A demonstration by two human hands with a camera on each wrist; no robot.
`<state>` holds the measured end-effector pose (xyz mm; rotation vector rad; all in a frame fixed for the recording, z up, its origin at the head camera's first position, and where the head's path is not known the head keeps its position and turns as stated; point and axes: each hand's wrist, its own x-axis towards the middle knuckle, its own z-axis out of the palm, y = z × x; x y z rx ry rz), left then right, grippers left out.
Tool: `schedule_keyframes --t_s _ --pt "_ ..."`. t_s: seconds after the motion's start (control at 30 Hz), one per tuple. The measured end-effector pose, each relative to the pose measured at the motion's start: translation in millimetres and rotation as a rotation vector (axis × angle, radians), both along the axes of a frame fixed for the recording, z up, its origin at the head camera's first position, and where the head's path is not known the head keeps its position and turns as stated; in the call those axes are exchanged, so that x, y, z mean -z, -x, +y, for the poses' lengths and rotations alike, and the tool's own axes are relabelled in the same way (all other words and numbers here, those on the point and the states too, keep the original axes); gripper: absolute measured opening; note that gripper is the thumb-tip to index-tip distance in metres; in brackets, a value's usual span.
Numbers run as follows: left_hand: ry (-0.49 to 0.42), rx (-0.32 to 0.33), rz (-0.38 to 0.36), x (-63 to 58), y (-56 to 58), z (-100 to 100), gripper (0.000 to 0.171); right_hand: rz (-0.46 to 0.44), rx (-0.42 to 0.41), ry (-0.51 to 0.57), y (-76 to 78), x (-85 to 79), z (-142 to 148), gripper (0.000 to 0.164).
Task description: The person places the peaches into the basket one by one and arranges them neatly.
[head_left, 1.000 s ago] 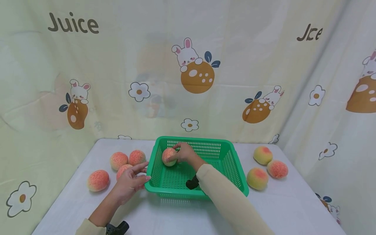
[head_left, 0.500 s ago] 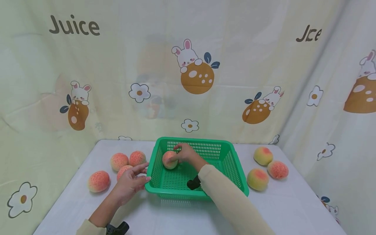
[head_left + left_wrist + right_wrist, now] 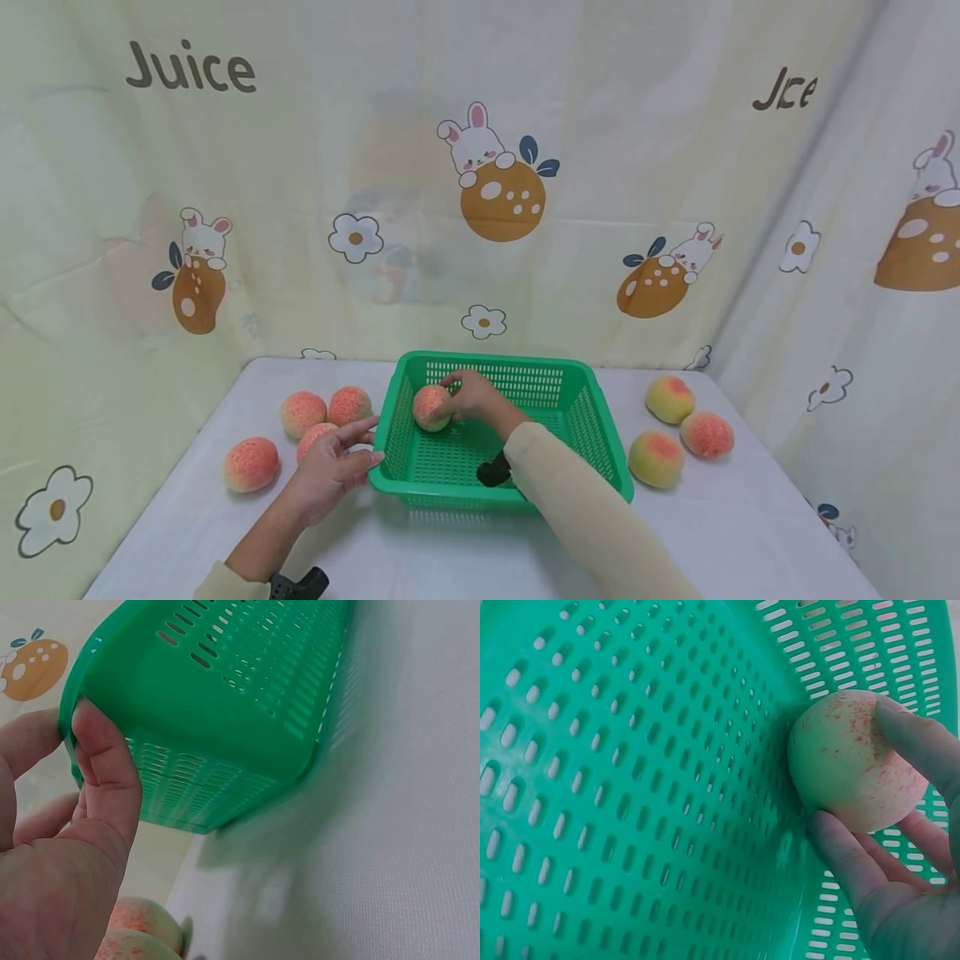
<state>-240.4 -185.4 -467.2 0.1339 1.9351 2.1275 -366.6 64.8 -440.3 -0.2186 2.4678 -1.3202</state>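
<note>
Pink-flecked peach [image 3: 429, 407]: inside the green basket [image 3: 450, 490], near its left wall; whether it rests fully cannot be told.
Peach placement: best served, it seems, by loosening the grasp only once the fruit bears its own weight, lest it roll.
Right hand [image 3: 474, 395]: extended over the basket's near side, thumb and fingers curved around the peach.
Left hand [image 3: 330, 471]: thumb and fingers pinching the basket's left edge, a hold likely to steady it.
Left peaches [image 3: 251, 465]: four, on the white worktop [image 3: 420, 558].
Right peaches [image 3: 657, 458]: three, beside the basket.
</note>
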Motion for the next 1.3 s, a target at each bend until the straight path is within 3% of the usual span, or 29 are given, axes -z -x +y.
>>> schedule_keyframes --t_s 0.4,0.8,1.07,1.3 --pt "0.007 0.006 0.004 -1.8 -2.0 1 0.070 -0.005 -0.008 0.070 2.5 -2.7 17 0.066" --pt "0.015 -0.018 -0.005 -0.1 -0.2 2 0.069 -0.015 -0.031 0.172 -12.3 -29.1 40 0.067" --pt "0.004 -0.019 -0.018 -1.6 -2.3 1 0.071 0.086 -0.027 0.089 -23.6 -43.6 53 0.070" --pt "-0.001 -0.009 -0.019 -0.4 0.0 2 0.072 0.137 -0.014 0.170 -31.1 -50.4 77 0.070"
